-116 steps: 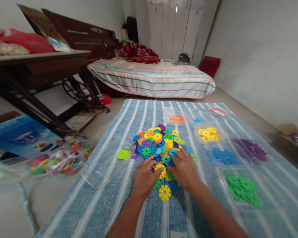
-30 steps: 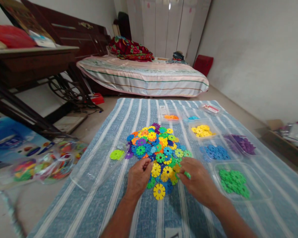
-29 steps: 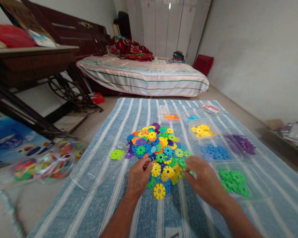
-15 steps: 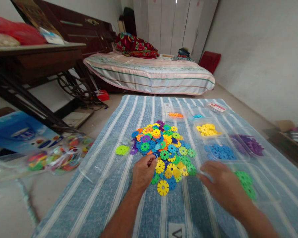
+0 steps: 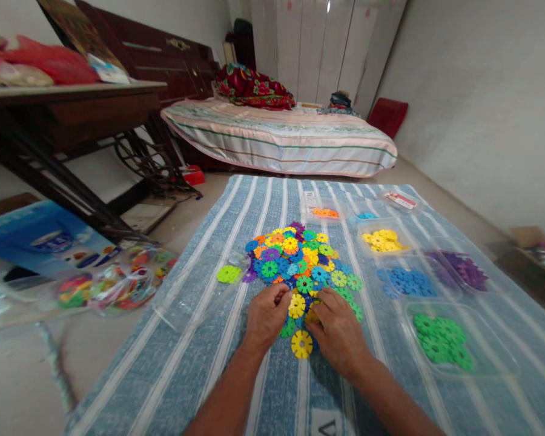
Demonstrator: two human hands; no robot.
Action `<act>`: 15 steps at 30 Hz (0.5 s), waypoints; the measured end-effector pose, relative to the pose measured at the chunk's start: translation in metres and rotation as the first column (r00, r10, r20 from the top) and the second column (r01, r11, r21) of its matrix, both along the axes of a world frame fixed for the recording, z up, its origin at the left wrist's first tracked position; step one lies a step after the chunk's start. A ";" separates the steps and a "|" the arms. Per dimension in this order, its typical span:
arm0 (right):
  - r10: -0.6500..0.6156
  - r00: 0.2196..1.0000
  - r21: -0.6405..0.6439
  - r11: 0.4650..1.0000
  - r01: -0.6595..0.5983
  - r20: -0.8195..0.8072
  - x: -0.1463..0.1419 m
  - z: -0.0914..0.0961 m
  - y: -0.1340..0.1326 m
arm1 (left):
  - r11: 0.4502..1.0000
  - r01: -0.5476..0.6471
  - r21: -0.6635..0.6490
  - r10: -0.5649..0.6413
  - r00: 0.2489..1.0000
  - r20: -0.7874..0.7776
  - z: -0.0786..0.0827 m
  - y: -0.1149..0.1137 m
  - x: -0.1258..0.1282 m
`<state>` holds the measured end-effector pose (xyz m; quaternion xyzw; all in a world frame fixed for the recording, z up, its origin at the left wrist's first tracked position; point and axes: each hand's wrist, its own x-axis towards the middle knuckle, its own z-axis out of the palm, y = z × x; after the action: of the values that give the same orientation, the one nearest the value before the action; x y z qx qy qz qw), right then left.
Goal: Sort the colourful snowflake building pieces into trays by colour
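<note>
A mixed heap of notched plastic snowflake discs (image 5: 281, 266) in many colours lies on the striped cloth. My left hand (image 5: 267, 318) rests at the heap's near left edge with its fingers curled closed; whatever they hold is hidden. On the near right side, my right hand (image 5: 340, 333) reaches into the heap, thumb and fingers closing around a yellow disc (image 5: 312, 312). A single yellow disc (image 5: 302, 344) lies flat between the two wrists. Clear boxes to the right hold green discs (image 5: 440, 339), blue discs (image 5: 406, 282), purple discs (image 5: 461, 270) and yellow discs (image 5: 384, 240).
Farther back are boxes with orange discs (image 5: 326, 213) and light-blue discs (image 5: 366, 215), plus a lidded box (image 5: 400, 201). Lime-green discs (image 5: 229, 274) sit in a clear box on the left. Bags of colourful pieces (image 5: 118, 287) lie left of the table; a bed (image 5: 281, 142) stands beyond.
My right hand has moved left from beside the green discs' box to the heap. That box is now uncovered to view. My left hand has stayed about where it was.
</note>
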<state>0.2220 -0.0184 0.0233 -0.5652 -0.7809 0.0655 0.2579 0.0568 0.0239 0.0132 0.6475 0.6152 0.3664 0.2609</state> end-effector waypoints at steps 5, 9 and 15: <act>0.040 0.982 -0.008 0.999 -0.042 -0.182 0.006 0.002 -0.001 | 1.000 0.001 -0.012 -0.001 1.000 -0.026 0.001 0.001 0.000; 0.026 0.977 0.046 0.999 -0.017 -0.213 0.030 0.020 0.012 | 1.000 -0.002 -0.019 0.001 0.999 -0.047 0.001 0.002 -0.001; -0.285 0.942 0.489 0.806 0.334 -0.175 0.100 0.062 0.064 | 1.000 -0.011 -0.024 0.010 0.999 -0.041 0.000 0.001 0.000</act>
<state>0.3222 0.0457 0.0858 -0.5923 -0.6543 -0.1612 0.4417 0.0563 0.0252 0.0131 0.6484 0.6280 0.3471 0.2543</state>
